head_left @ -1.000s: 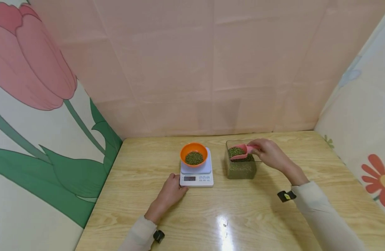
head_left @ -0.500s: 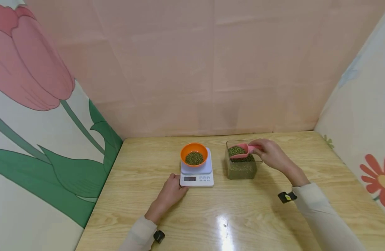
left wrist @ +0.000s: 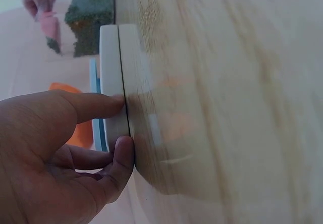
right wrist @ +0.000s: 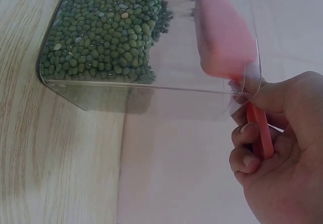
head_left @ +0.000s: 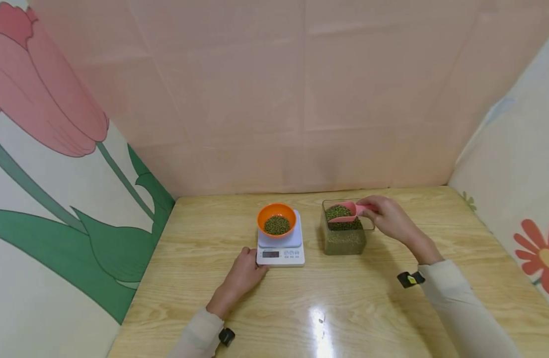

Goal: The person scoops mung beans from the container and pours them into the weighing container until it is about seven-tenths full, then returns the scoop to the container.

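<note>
A white kitchen scale stands on the table, bearing an orange bowl with green mung beans in it. My left hand holds the scale's near left corner; in the left wrist view its thumb and fingers press the scale's edge. To the right is a clear rectangular container partly filled with mung beans. My right hand grips the handle of a pink scoop. The scoop is above the beans, within the container's rim; a few beans show at its lip.
The wood-grain table reaches back to a pink cloth wall. Printed panels with a tulip and a red flower stand at the left and right.
My right hand and the scoop have risen slightly, and the scoop's tilt has changed a little. The left hand, scale and bowl have stayed put.
</note>
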Tool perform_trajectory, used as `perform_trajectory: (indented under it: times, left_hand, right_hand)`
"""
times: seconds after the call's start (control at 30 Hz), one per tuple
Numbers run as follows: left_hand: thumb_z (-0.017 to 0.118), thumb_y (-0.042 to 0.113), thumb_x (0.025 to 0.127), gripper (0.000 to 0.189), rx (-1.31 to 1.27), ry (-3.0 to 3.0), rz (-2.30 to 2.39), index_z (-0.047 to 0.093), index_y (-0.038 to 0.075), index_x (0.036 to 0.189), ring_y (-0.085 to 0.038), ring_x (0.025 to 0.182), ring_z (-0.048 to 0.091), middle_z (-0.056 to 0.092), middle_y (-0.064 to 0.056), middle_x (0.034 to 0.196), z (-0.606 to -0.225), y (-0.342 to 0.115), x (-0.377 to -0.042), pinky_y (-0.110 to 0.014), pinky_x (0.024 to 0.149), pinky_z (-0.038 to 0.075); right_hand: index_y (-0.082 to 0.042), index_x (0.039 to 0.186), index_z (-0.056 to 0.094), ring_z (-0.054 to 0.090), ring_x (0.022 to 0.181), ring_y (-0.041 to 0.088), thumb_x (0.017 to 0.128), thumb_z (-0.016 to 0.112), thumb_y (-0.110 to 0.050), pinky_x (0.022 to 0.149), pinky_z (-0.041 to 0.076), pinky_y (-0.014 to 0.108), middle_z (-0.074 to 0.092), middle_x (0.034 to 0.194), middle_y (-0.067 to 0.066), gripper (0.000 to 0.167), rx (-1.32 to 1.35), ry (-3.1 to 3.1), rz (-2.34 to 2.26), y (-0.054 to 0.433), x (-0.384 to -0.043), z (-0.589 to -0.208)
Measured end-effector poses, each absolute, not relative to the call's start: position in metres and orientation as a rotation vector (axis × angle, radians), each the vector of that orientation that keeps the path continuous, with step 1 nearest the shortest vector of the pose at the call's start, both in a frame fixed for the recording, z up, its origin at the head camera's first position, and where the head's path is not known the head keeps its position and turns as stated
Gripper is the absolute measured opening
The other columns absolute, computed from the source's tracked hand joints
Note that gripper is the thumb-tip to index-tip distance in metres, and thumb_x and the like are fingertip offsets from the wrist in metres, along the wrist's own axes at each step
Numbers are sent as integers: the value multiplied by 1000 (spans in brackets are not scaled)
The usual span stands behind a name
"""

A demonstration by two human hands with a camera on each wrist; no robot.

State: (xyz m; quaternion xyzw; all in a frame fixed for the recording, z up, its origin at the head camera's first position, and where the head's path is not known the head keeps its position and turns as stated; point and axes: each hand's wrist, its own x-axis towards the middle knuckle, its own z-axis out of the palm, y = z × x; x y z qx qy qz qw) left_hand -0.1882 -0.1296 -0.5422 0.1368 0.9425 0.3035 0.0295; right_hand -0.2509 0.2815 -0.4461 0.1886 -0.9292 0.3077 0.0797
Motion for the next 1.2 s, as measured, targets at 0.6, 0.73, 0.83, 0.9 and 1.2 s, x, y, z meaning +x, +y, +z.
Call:
perform_trajectory:
  times: [0.6,0.73,0.83,0.9,1.2]
  left_hand:
    - [76,17,99,40,453,2914,951,69,0,134,-19,90,51,68,-11,103,-546,-129,-188,-30,73,49]
    - [76,17,98,40,436,2908,957,69,-1,134,-19,90,52,66,-11,104,-546,-129,-188,-31,73,50]
    - [76,17,98,41,421,2909,952,69,-2,133,-19,90,52,65,-12,106,-546,-129,-187,-32,74,51]
    - [77,17,98,41,415,2909,952,69,-2,133,-19,90,53,65,-13,107,-545,-128,-187,-32,75,51]
    - [77,18,98,42,396,2901,952,68,-3,133,-19,90,54,64,-14,108,-541,-129,-184,-33,76,53]
  right_hand:
    - [4,127,72,73,103,39,108,62,-13,83,57,47,75,119,26,27,487,-2761,966,287,-247,-450]
    - [3,128,72,72,103,37,109,61,-14,82,56,46,74,119,26,28,479,-2770,977,288,-246,-451]
    - [3,128,72,72,104,39,109,61,-14,84,56,50,73,121,26,28,485,-2763,980,289,-246,-451]
    - [3,127,72,71,105,40,109,61,-14,85,56,54,73,121,27,28,486,-2751,976,289,-245,-451]
    - [3,123,74,72,101,39,105,66,-11,80,56,41,74,116,25,23,489,-2690,938,289,-242,-447]
